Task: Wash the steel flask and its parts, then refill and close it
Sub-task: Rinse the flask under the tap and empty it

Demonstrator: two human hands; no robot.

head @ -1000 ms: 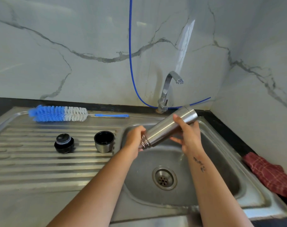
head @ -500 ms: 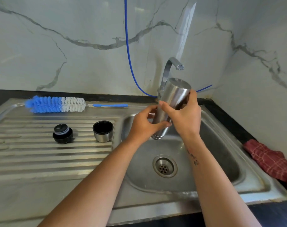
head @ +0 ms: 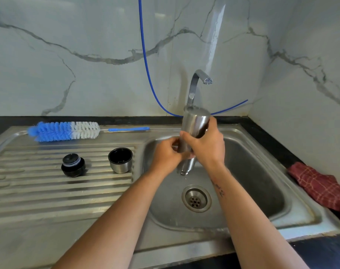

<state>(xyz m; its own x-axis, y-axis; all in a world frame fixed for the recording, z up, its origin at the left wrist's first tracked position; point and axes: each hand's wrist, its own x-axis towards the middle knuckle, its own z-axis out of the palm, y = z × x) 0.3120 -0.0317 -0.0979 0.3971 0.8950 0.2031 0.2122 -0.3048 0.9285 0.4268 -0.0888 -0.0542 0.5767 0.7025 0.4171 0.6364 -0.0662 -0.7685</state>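
Now gripping flask [head: 194,123] upside down over sink [head: 262,171], mouth toward drain [head: 196,199]: right hand [head: 206,148] curled round body, left hand [head: 167,154] round lower part. Stopper [head: 73,165], cup [head: 120,160] at 9 o'clock; brush [head: 64,131] at 10.

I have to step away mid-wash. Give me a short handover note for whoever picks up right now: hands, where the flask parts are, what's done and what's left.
Both hands grip the steel flask over the sink, mouth down, base up. Right hand wraps the upper body; left hand holds lower down near the neck.
Stopper and cup lid stand apart on the drainboard, cup lid open side up. Bottle brush lies behind them, untouched.
The flask appears to be draining; a little water seems to drip from its mouth. No water visibly runs from the tap.
Whether any part is already washed cannot be told. Left: finish washing the parts, refill, close.
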